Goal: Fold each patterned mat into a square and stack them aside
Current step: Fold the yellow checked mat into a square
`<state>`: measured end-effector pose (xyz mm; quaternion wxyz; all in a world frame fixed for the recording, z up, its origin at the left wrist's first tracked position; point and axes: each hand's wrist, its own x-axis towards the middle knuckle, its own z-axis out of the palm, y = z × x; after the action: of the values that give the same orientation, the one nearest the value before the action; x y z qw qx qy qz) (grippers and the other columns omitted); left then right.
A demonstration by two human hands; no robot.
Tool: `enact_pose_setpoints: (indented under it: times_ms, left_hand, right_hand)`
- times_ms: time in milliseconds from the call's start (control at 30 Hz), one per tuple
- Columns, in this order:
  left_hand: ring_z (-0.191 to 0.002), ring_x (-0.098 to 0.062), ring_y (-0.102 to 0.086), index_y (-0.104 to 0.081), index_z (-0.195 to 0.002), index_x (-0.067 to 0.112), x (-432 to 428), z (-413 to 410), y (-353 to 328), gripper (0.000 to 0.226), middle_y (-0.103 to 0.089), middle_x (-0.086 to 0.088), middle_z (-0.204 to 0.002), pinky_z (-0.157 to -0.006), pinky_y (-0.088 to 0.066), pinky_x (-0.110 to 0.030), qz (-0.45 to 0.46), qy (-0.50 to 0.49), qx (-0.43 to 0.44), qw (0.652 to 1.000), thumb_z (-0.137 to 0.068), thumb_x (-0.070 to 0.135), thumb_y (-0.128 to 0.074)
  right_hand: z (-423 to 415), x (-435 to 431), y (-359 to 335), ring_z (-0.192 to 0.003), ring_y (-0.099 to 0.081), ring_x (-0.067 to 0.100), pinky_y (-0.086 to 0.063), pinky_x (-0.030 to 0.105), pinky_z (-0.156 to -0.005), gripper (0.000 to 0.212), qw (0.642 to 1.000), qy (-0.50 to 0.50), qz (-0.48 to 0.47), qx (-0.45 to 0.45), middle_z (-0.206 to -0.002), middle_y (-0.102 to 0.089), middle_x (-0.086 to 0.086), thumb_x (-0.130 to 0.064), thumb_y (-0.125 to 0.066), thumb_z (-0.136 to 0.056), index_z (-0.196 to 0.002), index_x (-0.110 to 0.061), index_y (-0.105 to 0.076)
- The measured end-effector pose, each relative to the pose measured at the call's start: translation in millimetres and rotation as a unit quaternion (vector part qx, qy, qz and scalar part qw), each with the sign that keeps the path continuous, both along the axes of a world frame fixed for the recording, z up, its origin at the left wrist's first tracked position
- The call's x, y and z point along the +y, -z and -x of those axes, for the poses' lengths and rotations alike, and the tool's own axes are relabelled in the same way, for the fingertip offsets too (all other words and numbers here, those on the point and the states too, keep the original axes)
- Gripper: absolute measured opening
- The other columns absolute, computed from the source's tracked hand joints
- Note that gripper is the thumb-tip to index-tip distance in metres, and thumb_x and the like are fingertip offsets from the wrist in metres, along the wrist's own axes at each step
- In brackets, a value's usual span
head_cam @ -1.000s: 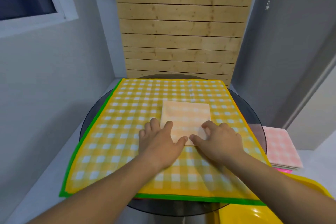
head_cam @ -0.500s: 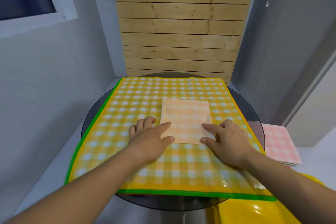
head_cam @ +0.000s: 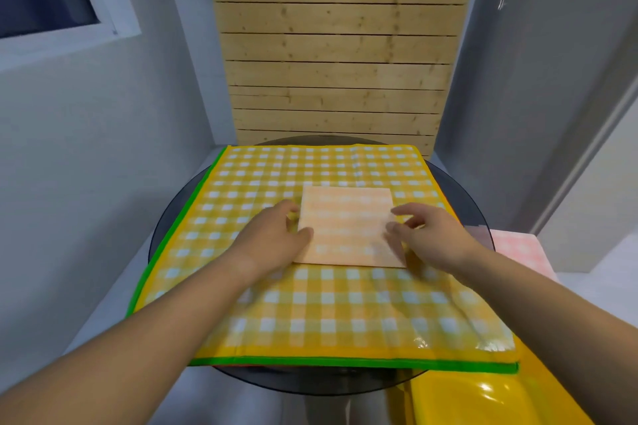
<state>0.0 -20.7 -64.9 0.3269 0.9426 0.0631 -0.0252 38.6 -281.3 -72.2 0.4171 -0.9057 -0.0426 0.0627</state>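
Folded pale-orange checked mat (head_cam: 347, 228) lies flat mid-table on the yellow-and-white checked plastic cloth (head_cam: 310, 321) over the round dark glass table (head_cam: 470, 214). It sits btwn the hands: L hand (head_cam: 272, 241) at its 9 o'clock edge, R hand (head_cam: 428, 235) at its 3 o'clock edge. The mat is near square, a bit longer along 12–6.

L thumb is on top w/ fingers curled at the edge, so it looks like a pinch. R is blurred and I can't tell its grip.

Pink checked folded stack (head_cam: 518, 248) sits off-table at 3 o'clock, so R is nearer for the carry.

Vs 0.5 s ago, both hands have slid from the near corners toward 12, and the fingers are less flat. Mat hasn't moved.
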Motion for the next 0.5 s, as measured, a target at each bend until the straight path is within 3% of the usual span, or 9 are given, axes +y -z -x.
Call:
enact_pose_setpoints:
  times_ms: [167,233,333,433,500]
  left_hand:
    - [-0.108,-0.024,-0.063,-0.052,-0.133,0.021,-7,-18,-5,0.05,-0.06,-0.001,-0.124,-0.091,-0.055,-0.039,0.071,-0.08,0.021,0.994,-0.089,0.038,-0.071]
    - [-0.101,-0.023,-0.065,-0.056,-0.12,0.019,-7,-23,-4,0.039,-0.063,-0.002,-0.115,-0.082,-0.058,-0.04,0.115,-0.101,0.035,0.988,-0.088,0.032,-0.073]
    - [-0.094,-0.019,-0.064,-0.057,-0.108,0.016,-9,-27,-3,0.028,-0.063,-0.002,-0.107,-0.071,-0.055,-0.037,0.157,-0.116,0.026,0.98,-0.087,0.024,-0.075]
    - [-0.09,-0.014,-0.062,-0.054,-0.116,0.015,-10,-30,-1,0.036,-0.061,0.001,-0.108,-0.059,-0.047,-0.027,0.203,-0.121,0.021,0.972,-0.087,0.021,-0.076]
    - [-0.086,-0.012,-0.064,-0.053,-0.117,0.016,-11,-29,-1,0.038,-0.063,0.002,-0.106,-0.059,-0.048,-0.025,0.227,-0.116,0.022,0.967,-0.088,0.019,-0.076]
  right_hand:
    - [-19,17,-6,-0.096,-0.063,0.024,-0.052,0.036,-0.078,0.043,0.995,0.08,-0.052,0.036,-0.11,-0.064,0.005,-0.036,-0.068,-0.089,-0.128,-0.021,-0.056]
    - [-22,21,-5,-0.091,-0.065,0.026,-0.055,0.037,-0.073,0.041,0.991,0.094,-0.073,0.061,-0.109,-0.065,0.009,-0.032,-0.071,-0.087,-0.124,-0.022,-0.056]
    - [-25,25,-1,-0.087,-0.066,0.025,-0.052,0.03,-0.062,0.039,0.989,0.098,-0.088,0.07,-0.108,-0.066,0.009,-0.027,-0.075,-0.085,-0.119,-0.026,-0.057]
    - [-24,26,1,-0.078,-0.067,0.022,-0.049,0.027,-0.056,0.037,0.987,0.093,-0.114,0.066,-0.1,-0.066,0.007,-0.022,-0.074,-0.085,-0.118,-0.027,-0.058]
    - [-21,24,1,-0.07,-0.063,0.018,-0.046,0.02,-0.05,0.035,0.987,0.087,-0.121,0.056,-0.096,-0.062,0.005,-0.02,-0.074,-0.086,-0.117,-0.026,-0.059]
